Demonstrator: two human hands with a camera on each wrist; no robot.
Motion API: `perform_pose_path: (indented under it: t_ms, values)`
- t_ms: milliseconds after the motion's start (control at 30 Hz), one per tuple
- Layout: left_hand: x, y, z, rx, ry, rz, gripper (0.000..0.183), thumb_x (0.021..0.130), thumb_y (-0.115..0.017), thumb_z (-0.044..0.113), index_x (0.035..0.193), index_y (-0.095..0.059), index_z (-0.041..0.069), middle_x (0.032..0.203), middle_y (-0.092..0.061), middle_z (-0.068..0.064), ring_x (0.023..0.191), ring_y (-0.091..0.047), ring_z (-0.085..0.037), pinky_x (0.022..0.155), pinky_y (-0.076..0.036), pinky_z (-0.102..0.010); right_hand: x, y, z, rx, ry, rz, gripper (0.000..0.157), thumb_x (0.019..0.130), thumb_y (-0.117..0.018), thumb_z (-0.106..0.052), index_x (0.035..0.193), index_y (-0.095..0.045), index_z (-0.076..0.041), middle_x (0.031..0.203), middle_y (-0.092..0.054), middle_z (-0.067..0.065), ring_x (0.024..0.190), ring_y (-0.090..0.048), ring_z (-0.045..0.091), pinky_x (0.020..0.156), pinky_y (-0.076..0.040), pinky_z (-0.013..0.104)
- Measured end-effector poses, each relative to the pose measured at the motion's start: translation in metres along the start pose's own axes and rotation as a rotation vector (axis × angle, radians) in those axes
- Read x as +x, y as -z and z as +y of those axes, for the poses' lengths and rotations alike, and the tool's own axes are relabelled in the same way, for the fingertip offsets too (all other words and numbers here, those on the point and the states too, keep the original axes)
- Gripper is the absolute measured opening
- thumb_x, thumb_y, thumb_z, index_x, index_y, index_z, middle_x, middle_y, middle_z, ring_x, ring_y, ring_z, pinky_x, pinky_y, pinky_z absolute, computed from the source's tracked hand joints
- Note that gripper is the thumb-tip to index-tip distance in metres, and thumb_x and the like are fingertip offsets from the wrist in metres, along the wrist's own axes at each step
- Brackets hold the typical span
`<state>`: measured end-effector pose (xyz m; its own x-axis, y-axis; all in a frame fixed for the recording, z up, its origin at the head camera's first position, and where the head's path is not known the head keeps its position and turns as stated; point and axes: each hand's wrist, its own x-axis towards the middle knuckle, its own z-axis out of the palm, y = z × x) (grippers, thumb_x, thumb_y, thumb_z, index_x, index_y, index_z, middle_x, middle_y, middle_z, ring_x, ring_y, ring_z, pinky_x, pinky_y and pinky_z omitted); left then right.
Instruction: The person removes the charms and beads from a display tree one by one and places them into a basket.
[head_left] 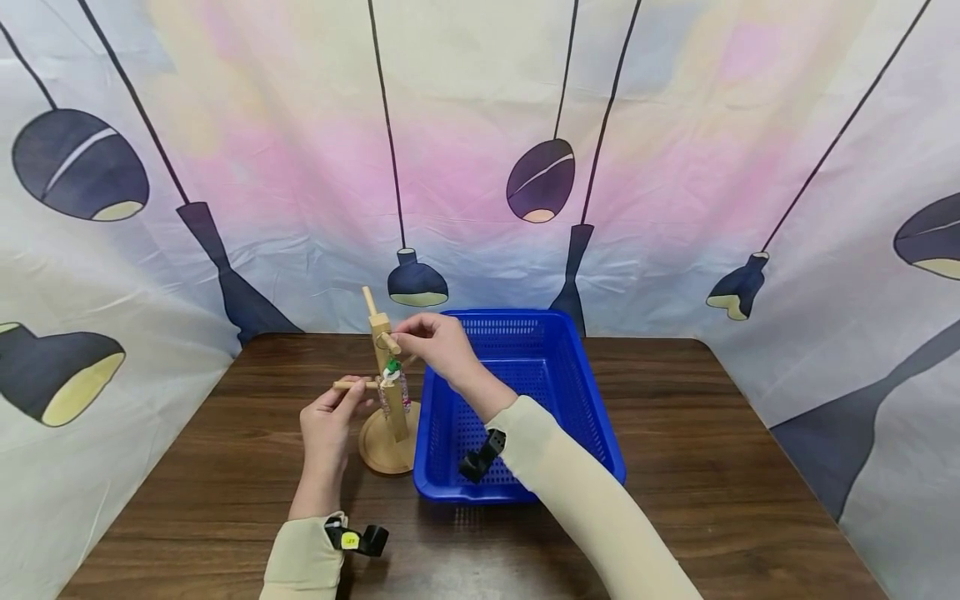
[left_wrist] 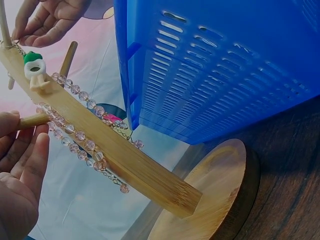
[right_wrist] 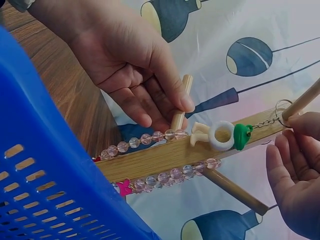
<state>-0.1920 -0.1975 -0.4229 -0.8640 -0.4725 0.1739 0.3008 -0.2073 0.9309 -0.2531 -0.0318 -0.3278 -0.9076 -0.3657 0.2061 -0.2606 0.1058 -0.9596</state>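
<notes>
A wooden peg stand (left_wrist: pixel 117 145) with a round base (head_left: pixel 386 450) stands upright on the table, left of the blue basket. My left hand (head_left: pixel 322 433) pinches one of its side pegs (right_wrist: pixel 179 116) between thumb and fingers. At an upper peg (right_wrist: pixel 305 100), my right hand (head_left: pixel 446 348) pinches the metal ring of a keychain (right_wrist: pixel 242 136), and the ring is around that peg. The keychain's green top and white ring-shaped figure hang against the post. Strings of clear pinkish beads (left_wrist: pixel 80 136) hang on the lower pegs, on both sides of the post.
Close to the stand's right side, the blue perforated basket (head_left: pixel 600 417) sits on the brown wooden table (head_left: pixel 697 467). A fabric backdrop (head_left: pixel 480 100) printed with hanging lamps rises behind the table. My right forearm passes over the basket.
</notes>
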Motion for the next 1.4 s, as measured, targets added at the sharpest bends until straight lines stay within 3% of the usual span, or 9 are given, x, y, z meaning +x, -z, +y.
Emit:
perform_pose_path:
  t_ms: [333, 1400]
  values:
    - [-0.001, -0.001, 0.001, -0.007, -0.004, 0.003, 0.025, 0.097, -0.068, 0.002, 0.082, -0.076, 0.021, 0.079, -0.076, 0.013, 0.075, -0.073, 0.001, 0.068, -0.064, -0.016, -0.003, 0.002, -0.001, 0.018, 0.025, -0.015, 0.018, 0.096, -0.070, -0.006, 0.108, -0.073, 0.006, 0.109, -0.074, 0.027, 0.075, -0.063, 0.000, 0.073, -0.065, 0.026]
    - [0.000, -0.002, -0.002, -0.017, -0.025, 0.001, 0.026, 0.097, -0.067, 0.000, 0.083, -0.076, 0.020, 0.080, -0.077, 0.012, 0.075, -0.073, 0.001, 0.067, -0.064, -0.016, -0.020, 0.010, -0.014, 0.034, 0.028, -0.032, 0.018, 0.096, -0.069, -0.005, 0.107, -0.072, 0.009, 0.108, -0.073, 0.026, 0.076, -0.062, -0.001, 0.072, -0.060, 0.018]
